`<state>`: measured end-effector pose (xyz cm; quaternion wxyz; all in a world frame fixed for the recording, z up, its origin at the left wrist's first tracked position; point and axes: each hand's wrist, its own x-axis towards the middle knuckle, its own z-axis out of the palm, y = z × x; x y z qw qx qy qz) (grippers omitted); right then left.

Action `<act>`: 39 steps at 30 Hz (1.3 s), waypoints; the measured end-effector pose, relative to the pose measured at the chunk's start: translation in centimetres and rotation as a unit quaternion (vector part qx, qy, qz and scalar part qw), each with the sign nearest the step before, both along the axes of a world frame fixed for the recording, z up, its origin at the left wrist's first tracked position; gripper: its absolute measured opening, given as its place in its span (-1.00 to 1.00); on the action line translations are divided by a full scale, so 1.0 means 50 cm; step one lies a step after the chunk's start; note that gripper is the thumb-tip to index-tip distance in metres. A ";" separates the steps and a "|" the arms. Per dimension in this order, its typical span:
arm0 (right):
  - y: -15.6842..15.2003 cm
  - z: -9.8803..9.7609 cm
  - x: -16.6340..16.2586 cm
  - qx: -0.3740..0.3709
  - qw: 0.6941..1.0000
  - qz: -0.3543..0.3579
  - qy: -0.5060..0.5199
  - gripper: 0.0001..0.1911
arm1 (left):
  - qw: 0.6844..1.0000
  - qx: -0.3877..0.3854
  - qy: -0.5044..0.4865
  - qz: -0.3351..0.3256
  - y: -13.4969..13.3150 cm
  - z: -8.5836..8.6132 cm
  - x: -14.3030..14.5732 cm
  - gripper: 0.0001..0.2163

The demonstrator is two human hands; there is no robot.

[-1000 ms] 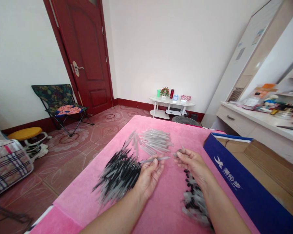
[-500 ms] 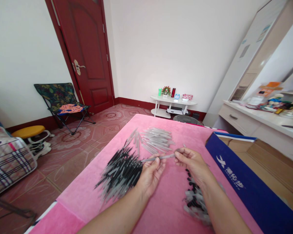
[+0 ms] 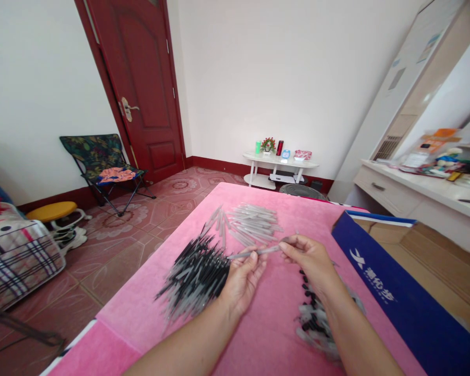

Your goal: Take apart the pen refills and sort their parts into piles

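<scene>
My left hand point(image 3: 241, 277) pinches a grey pen barrel point(image 3: 254, 253) that lies level above the pink table cover point(image 3: 270, 324). My right hand point(image 3: 309, 258) has its fingers closed on the barrel's right end, where a small dark part shows at the fingertips. A heap of black and grey pen refills point(image 3: 196, 274) lies just left of my left hand. Several clear pen barrels point(image 3: 253, 223) are piled beyond both hands. Under my right forearm sits a pile of small black and clear caps point(image 3: 313, 318).
An open cardboard box with a blue side point(image 3: 379, 292) stands at the table's right. A white desk point(image 3: 415, 190) is further right. A folding chair point(image 3: 102, 167), a yellow stool point(image 3: 53, 211), a red door point(image 3: 141, 89) and a small white table point(image 3: 280, 164) stand across the tiled floor.
My hands have closed the gap: the right hand's fingers now meet the right end of the barrel held by the left. The view has shifted slightly.
</scene>
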<state>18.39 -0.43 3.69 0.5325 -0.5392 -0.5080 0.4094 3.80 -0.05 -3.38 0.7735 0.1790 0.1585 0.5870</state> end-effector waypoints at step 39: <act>0.010 -0.011 0.055 0.011 0.979 0.061 -0.192 -0.86 | 0.999 -0.034 0.005 -0.005 -0.002 0.004 0.001 -0.82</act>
